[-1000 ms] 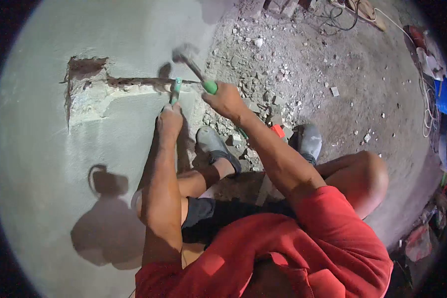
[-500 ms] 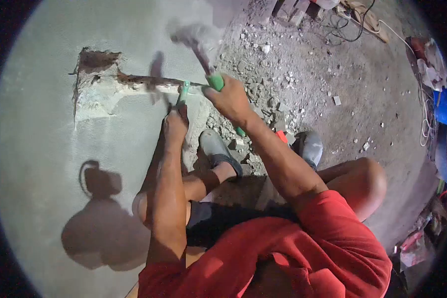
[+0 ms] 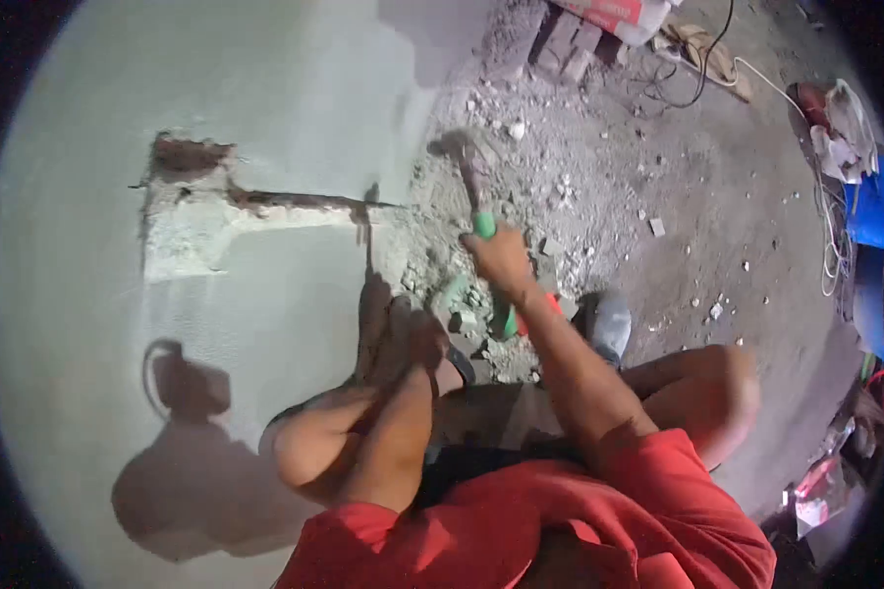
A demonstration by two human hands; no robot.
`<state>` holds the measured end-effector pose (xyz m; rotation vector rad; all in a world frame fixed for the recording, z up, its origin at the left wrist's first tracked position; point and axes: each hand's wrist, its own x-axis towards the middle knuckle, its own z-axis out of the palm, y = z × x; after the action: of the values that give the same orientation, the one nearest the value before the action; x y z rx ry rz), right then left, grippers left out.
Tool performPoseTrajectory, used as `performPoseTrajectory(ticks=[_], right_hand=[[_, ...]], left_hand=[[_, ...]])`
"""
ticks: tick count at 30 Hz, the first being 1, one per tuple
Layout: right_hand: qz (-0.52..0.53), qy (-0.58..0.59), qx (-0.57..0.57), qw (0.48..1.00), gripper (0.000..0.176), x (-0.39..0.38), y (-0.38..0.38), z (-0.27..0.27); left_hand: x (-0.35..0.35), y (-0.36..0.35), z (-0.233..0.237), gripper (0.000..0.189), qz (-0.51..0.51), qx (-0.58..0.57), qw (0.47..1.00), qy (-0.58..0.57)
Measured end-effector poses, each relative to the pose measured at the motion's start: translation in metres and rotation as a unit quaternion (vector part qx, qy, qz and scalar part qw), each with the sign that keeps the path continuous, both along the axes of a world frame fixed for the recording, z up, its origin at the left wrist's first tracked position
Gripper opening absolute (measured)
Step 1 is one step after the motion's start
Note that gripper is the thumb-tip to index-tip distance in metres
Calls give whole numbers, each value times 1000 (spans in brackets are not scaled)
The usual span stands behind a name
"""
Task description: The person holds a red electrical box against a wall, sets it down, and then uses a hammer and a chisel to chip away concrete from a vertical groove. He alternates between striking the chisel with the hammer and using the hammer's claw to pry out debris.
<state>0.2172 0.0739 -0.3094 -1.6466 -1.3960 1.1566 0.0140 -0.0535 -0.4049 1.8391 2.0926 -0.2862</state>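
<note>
My right hand (image 3: 501, 259) is closed round the green handle of a hammer (image 3: 483, 226). The hammer's head, smeared by motion, points away over the rubble. Lower and to the left, my left hand (image 3: 425, 339) is wrapped round a chisel (image 3: 451, 293); its green part is blurred and its other end cannot be made out. This hand is beside my left shoe, apart from the wall. In the grey plastered wall (image 3: 285, 275) there is a square recess (image 3: 192, 157), with a narrow horizontal groove (image 3: 300, 199) running right from it.
Broken rubble (image 3: 550, 196) covers the floor along the wall's foot. A small orange-red object (image 3: 550, 306) lies near my right shoe (image 3: 611, 329). Blocks (image 3: 565, 44), a printed sack (image 3: 619, 15) and cables (image 3: 692, 93) are at the back. Plastic bags (image 3: 848, 128) and a blue item (image 3: 869, 206) line the right.
My left hand has drawn the chisel away from the groove, down and right towards my shoe. My right hand with the hammer has moved right and lower, away from the wall. The view has shifted slightly.
</note>
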Motion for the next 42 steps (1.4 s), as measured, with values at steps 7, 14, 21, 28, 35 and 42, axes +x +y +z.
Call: performPoseTrajectory(ticks=[7, 14, 21, 28, 35, 42], right_hand=[[44, 91, -163, 981, 31, 6, 38, 38], [89, 88, -122, 985, 37, -17, 14, 56], [101, 111, -132, 980, 37, -15, 16, 67], [65, 164, 4, 984, 36, -41, -4, 64], [176, 22, -61, 982, 31, -51, 9, 37], [41, 155, 82, 984, 31, -42, 9, 96]], left_hand=[[-17, 55, 92, 34, 217, 65, 972, -66], [-39, 77, 161, 49, 224, 117, 962, -102], [-53, 87, 150, 48, 223, 74, 963, -130], [-38, 75, 154, 42, 124, 138, 981, -49], [-36, 88, 156, 45, 170, 97, 981, -14], [-79, 89, 113, 46, -30, 45, 996, 71]])
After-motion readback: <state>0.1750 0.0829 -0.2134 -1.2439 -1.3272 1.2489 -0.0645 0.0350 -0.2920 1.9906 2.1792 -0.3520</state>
